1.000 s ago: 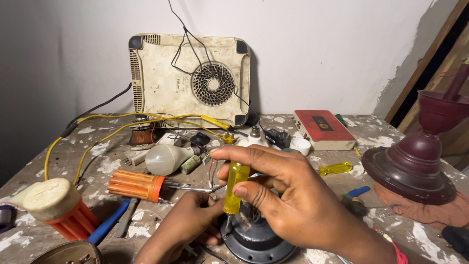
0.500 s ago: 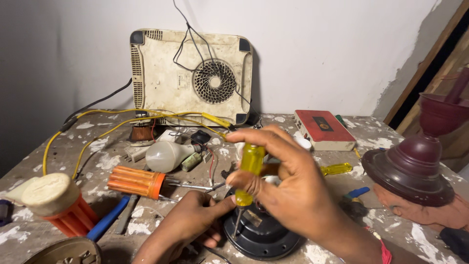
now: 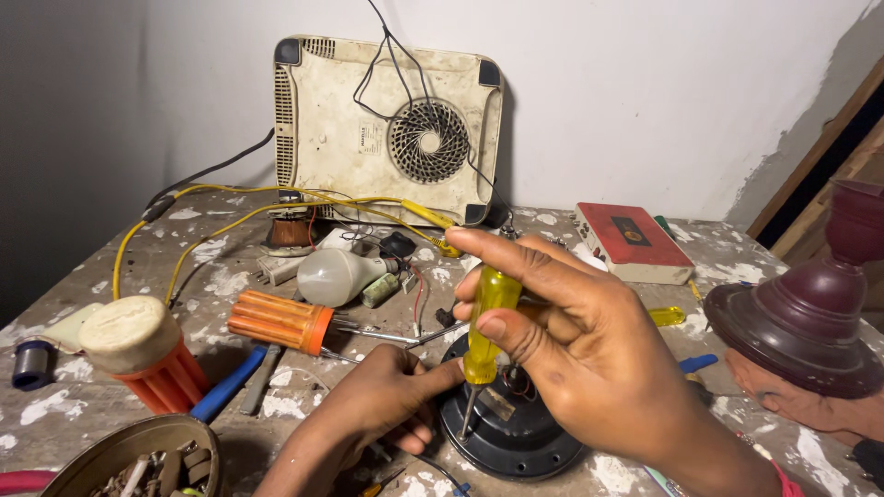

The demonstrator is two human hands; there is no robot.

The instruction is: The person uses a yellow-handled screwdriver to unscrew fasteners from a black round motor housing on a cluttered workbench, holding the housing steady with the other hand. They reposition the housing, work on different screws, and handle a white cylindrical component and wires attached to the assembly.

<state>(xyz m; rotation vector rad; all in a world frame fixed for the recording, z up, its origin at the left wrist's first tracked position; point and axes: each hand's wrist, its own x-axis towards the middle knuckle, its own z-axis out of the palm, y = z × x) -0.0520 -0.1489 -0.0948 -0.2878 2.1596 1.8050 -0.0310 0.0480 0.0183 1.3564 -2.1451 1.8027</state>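
My right hand (image 3: 580,340) grips a yellow-handled screwdriver (image 3: 486,317) upright, its metal shaft pointing down onto a round black motor housing (image 3: 516,433) on the table. My left hand (image 3: 378,405) rests against the left edge of that housing, fingers curled and thumb touching the screwdriver's lower handle. Wires show on the housing's top, partly hidden behind my right hand.
An orange-handled screwdriver (image 3: 281,320), a light bulb (image 3: 333,274), yellow wires (image 3: 212,225) and a pale appliance base with a fan grille (image 3: 391,124) against the wall. A red box (image 3: 633,241), a maroon dome part (image 3: 806,317), an orange-and-cream bulb (image 3: 138,354), a tin of parts (image 3: 138,460).
My right hand has shifted rightward with the yellow screwdriver, and its tip now stands on the black housing. The view has moved slightly closer.
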